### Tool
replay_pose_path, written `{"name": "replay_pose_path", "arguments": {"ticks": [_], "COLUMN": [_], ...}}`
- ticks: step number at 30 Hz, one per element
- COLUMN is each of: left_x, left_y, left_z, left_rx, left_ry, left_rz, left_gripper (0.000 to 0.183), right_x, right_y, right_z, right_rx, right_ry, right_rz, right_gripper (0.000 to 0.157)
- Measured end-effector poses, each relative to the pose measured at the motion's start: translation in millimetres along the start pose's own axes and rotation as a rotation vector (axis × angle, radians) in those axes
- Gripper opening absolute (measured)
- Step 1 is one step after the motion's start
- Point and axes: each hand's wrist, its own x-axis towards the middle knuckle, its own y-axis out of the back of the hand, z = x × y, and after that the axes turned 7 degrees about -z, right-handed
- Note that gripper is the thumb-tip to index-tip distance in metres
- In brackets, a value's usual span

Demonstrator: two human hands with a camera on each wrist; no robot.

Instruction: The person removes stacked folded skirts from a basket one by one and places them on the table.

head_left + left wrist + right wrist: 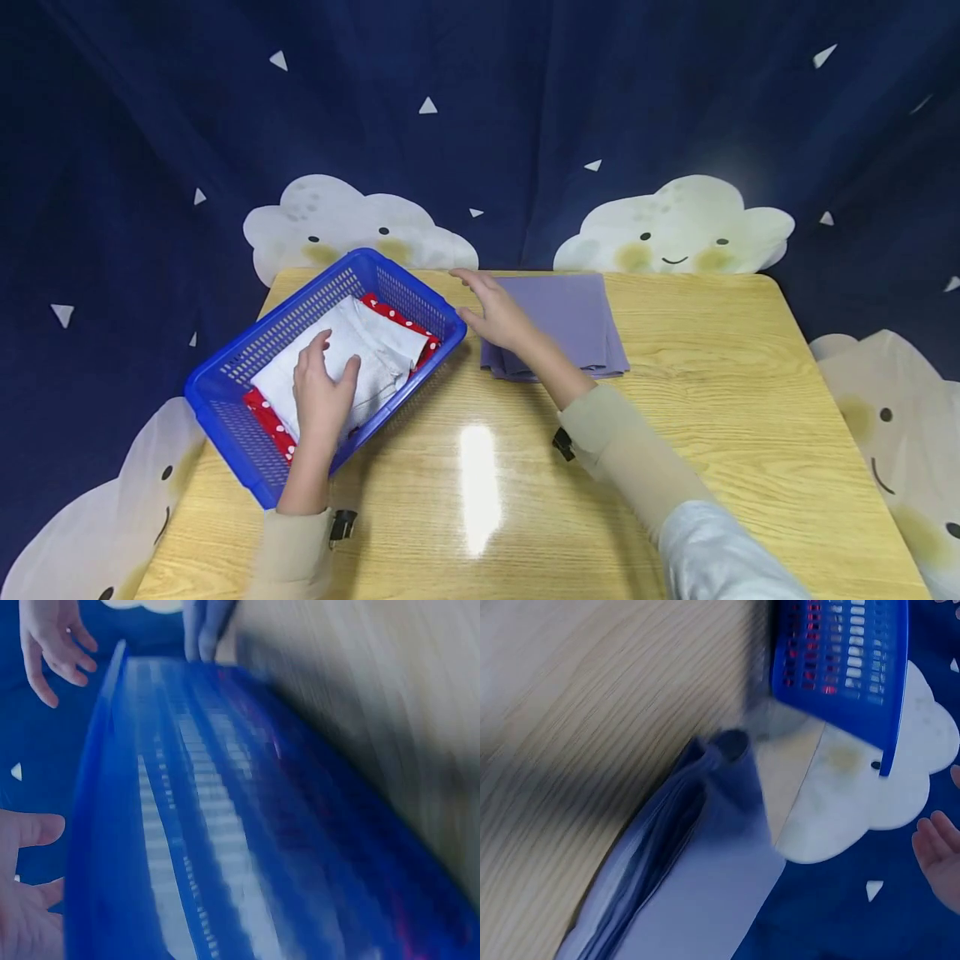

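Note:
Above the blue plastic basket (273,312), my left hand (322,392) is held with fingers loosely bent and nothing in its grasp. Inside lie a folded white cloth (300,358) and, under it, red cloth with white dots (270,425). My right hand (495,312), fingers spread, hovers between the basket's right end and a folded purple cloth (562,308), holding nothing. In the right wrist view the purple cloth (697,900) shows several layers at its folded edge. The left wrist view has the basket's perforated side (210,787) close up, blurred.
A light wooden table (712,400) carries the basket at left and the purple cloth near the back middle. Behind it hangs a dark blue curtain (487,83) with white triangles and smiling clouds (675,225).

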Motion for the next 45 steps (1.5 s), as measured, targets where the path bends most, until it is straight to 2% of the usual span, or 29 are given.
{"name": "replay_pose_path", "arguments": {"ticks": [4, 9, 15, 18, 24, 30, 37, 41, 45], "left_x": [-2.2, -4.3, -5.3, -5.1, -2.0, 1.5, 4.7, 4.2, 2.7], "left_y": [20.6, 35.8, 43.7, 45.4, 47.9, 45.0, 38.3, 35.2, 32.1], "left_z": [-14.2, -31.5, -48.9, -54.4, -60.5, -65.3, -72.5, -77.9, -82.2], "left_rx": [0.009, -0.033, -0.117, -0.151, -0.269, -0.387, -0.435, -0.459, -0.514], "left_ry": [0.087, 0.170, 0.256, 0.302, 0.404, 0.508, 0.619, 0.677, 0.693], "left_rz": [-0.022, -0.032, 0.034, 0.041, -0.008, -0.033, -0.145, -0.186, -0.203], "left_gripper": [0.054, 0.057, 0.059, 0.061, 0.066, 0.070, 0.079, 0.081, 0.083], "right_x": [14, 30, 43, 48, 55, 58, 58, 58, 58], "right_y": [-9.9, -24.7, -45.5, -55.9, -73.9, -86.9, -91.0, -93.1, -96.9], "right_z": [-14, -29, -45, -50, -51, -51, -54, -54, -55], "right_rx": [-0.009, -0.050, -0.100, -0.113, -0.135, -0.146, -0.175, -0.192, -0.212], "right_ry": [-0.001, -0.016, -0.017, -0.032, -0.076, -0.183, -0.298, -0.344, -0.370], "right_rz": [-0.080, -0.170, -0.289, -0.342, -0.409, -0.481, -0.569, -0.625, -0.672], "right_gripper": [0.056, 0.056, 0.057, 0.059, 0.062, 0.065, 0.070, 0.072, 0.072]}}
